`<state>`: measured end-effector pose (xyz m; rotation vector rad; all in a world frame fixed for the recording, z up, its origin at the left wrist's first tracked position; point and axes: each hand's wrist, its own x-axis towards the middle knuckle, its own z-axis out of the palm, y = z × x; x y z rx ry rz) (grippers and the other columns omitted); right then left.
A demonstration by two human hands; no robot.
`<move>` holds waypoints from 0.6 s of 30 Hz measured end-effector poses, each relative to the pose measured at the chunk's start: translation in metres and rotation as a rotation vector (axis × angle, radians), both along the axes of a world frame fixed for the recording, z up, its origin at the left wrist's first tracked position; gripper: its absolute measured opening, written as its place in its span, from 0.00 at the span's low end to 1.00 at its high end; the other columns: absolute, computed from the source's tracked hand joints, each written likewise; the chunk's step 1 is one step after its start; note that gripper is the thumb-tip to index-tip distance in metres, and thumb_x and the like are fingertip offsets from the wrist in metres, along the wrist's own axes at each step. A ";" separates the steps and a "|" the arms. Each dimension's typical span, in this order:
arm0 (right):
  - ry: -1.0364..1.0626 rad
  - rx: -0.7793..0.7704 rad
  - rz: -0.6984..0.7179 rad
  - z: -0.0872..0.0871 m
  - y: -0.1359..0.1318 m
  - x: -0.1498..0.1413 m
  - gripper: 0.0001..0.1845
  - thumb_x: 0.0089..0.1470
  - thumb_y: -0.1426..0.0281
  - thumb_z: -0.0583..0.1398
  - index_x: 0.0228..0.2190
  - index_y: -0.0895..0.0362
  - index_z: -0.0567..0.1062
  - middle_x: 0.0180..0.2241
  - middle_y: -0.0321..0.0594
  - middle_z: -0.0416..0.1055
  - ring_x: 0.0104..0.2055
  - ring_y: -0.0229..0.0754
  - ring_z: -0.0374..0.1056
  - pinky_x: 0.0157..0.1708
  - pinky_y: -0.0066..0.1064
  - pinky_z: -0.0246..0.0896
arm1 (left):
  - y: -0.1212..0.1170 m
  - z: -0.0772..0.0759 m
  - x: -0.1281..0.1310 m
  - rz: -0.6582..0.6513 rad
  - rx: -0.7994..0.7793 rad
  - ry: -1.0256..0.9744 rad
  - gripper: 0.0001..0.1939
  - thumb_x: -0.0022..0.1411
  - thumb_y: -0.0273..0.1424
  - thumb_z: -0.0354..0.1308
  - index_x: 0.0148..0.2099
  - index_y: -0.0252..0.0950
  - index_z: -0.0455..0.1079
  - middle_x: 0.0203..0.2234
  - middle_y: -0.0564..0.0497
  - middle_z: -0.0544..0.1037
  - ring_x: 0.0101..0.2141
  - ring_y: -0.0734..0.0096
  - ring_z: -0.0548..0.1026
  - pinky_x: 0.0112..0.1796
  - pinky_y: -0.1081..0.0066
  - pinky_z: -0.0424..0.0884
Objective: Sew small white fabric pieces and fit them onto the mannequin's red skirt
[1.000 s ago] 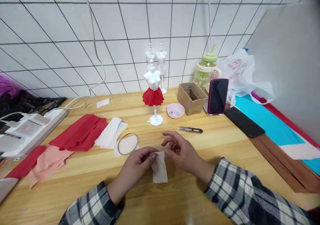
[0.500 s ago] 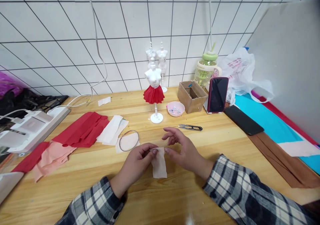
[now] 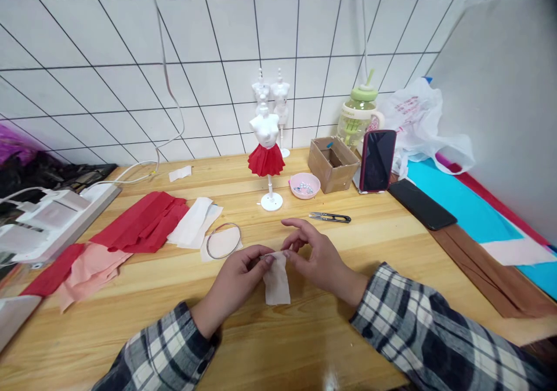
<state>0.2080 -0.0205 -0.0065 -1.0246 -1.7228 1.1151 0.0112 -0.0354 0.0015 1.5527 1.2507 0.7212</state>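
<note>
Between the thumb and fingers of my left hand (image 3: 238,278) is pinched the upper left of a small white piece of crepe paper (image 3: 277,281), which hangs down over the table. My right hand (image 3: 315,257) has its thumb and a fingertip closed at the paper's upper right corner, the index finger raised above. A thin wire ring (image 3: 224,224) lies just beyond my left hand on another pale piece (image 3: 221,243). Farther back stands a white mini mannequin (image 3: 265,129) wearing a red pleated skirt (image 3: 266,160).
Thread snips (image 3: 329,217) lie beyond my right hand, near a pink bowl of beads (image 3: 304,186) and a cardboard box (image 3: 333,165). Red sheets (image 3: 139,223) and white sheets (image 3: 194,223) lie left. At right are a propped phone (image 3: 378,162), a black phone (image 3: 422,204) and brown material (image 3: 491,272).
My right thumb and fingertip have come together at the paper's upper right corner. My left hand keeps its pinch. The whole view has shifted slightly.
</note>
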 end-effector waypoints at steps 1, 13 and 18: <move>-0.002 0.000 0.000 0.000 0.000 0.000 0.29 0.50 0.76 0.60 0.54 0.53 0.63 0.33 0.33 0.74 0.31 0.35 0.67 0.37 0.31 0.65 | 0.000 0.000 0.000 -0.005 0.004 0.006 0.13 0.62 0.40 0.55 0.39 0.36 0.75 0.31 0.50 0.80 0.32 0.66 0.75 0.35 0.71 0.69; -0.117 0.138 -0.021 0.000 -0.005 -0.004 0.31 0.49 0.77 0.60 0.55 0.51 0.63 0.29 0.30 0.72 0.26 0.34 0.59 0.30 0.28 0.59 | -0.005 0.003 0.004 0.037 0.382 0.239 0.07 0.61 0.36 0.59 0.39 0.39 0.75 0.34 0.51 0.80 0.36 0.66 0.77 0.40 0.67 0.70; -0.151 0.183 -0.039 0.001 -0.007 -0.006 0.30 0.50 0.75 0.61 0.54 0.51 0.64 0.30 0.31 0.73 0.27 0.35 0.59 0.31 0.29 0.59 | -0.005 0.004 0.006 0.077 0.370 0.298 0.07 0.61 0.34 0.58 0.36 0.39 0.75 0.32 0.51 0.81 0.35 0.66 0.77 0.38 0.68 0.70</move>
